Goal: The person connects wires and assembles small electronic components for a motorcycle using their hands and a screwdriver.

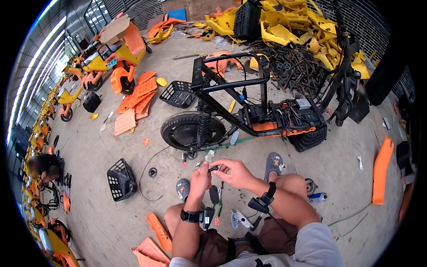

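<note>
Scooter frame beyond the hands, basket to their left, heap of parts behind the frame

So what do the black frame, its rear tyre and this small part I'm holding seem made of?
Frame: likely painted metal, glossy black with bright highlights. Tyre: probably rubber, matte black, treaded. Small part: dark, metal or plastic, too small to tell.

the green scooter plate and wrist-device label are too small to read
</note>
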A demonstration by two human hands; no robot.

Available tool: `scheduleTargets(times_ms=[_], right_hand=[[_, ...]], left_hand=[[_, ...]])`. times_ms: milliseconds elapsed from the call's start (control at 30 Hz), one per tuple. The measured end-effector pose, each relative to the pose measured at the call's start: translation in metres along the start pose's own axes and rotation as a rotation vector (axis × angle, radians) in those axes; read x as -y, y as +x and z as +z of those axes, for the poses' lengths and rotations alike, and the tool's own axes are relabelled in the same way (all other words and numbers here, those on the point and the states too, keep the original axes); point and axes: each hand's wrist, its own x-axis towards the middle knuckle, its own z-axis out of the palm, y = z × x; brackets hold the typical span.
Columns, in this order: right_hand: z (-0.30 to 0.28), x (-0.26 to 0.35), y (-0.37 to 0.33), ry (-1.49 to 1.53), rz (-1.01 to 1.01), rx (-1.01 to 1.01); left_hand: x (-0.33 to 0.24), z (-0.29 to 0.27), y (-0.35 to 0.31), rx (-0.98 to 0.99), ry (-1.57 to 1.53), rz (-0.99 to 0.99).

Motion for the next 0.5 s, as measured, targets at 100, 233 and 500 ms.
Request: scheduleTargets(times_ms=[100, 233, 500], right_hand=[[0.003, -0.002, 0.000, -0.033, -0.105, -0.062], [0.003, 0.002, -0.001, -0.090, -0.189, -0.095], [0.003, 0.002, 0.002, -0.199, -0.370, -0.128]], left_hand=[[-0.002, 0.001, 0.000, 0.036, -0.079, -0.030], [-0.010, 0.002, -0.004, 0.049, -0.130, -0.127], [-0.012, 0.003, -0.004, 0.136, -0.269, -0.267]])
